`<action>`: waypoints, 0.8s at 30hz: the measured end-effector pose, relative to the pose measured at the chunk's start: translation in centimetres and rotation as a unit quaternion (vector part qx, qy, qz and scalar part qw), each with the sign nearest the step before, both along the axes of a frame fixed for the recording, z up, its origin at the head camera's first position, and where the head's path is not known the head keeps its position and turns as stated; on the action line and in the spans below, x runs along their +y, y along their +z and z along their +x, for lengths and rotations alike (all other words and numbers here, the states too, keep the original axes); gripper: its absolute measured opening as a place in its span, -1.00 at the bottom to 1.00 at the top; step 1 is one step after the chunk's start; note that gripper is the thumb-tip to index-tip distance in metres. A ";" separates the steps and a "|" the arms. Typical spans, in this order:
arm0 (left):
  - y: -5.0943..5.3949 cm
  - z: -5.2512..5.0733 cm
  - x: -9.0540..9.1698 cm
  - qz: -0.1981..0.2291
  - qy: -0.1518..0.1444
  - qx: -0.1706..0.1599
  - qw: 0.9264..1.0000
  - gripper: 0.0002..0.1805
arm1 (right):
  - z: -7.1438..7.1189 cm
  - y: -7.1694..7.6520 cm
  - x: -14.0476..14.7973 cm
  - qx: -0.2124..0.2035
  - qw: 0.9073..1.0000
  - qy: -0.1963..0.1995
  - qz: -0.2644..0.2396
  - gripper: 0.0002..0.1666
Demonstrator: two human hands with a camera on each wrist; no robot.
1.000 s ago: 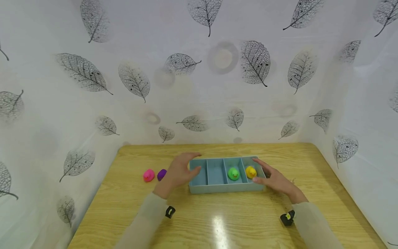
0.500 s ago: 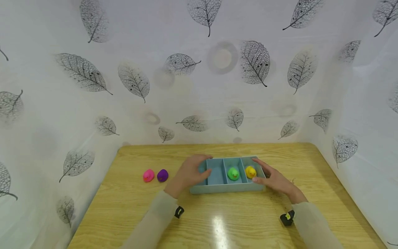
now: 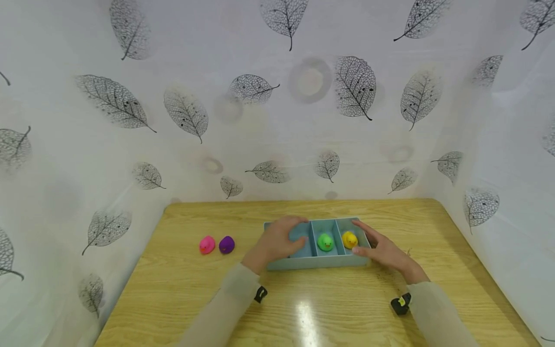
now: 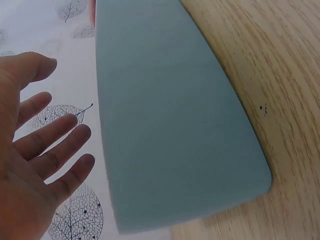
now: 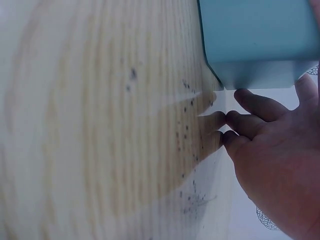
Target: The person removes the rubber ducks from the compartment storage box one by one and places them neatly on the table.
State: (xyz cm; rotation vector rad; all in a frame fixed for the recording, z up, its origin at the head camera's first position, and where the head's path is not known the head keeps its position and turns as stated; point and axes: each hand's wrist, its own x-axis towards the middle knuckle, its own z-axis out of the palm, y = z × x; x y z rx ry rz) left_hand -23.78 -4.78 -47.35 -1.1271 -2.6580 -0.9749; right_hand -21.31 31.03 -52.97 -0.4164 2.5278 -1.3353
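A grey-blue divided box [image 3: 321,261] lies lengthwise on the table. A green rubber duck [image 3: 325,242] and a yellow rubber duck [image 3: 350,240] sit in its two rightmost compartments. My left hand [image 3: 277,241] hovers over the left compartments, thumb and fingers spread, nothing held. In the left wrist view, its fingers show loosely bent beside the box's wall [image 4: 165,115]. At the right end, my right hand [image 3: 386,250] holds the box, thumb by the near rim and index finger at the far rim. Its other fingers [image 5: 265,107] show below the box's end in the right wrist view.
To the left of the box lie a pink rubber duck [image 3: 207,245] and a purple rubber duck [image 3: 227,245], side by side on the wooden table [image 3: 342,308]. A white leaf-patterned sheet [image 3: 303,120] surrounds the table's back and sides.
My left hand has moved right, from the box's left end to over the second compartment, uncovering the purple duck. My right hand, the box and the ducks have stayed put.
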 end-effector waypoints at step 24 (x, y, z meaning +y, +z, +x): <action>-1.2 0.0 3.7 -0.079 0.026 -0.046 0.995 -0.41 | 0.0 0.1 0.0 -0.009 1.000 -0.001 -0.012 0.02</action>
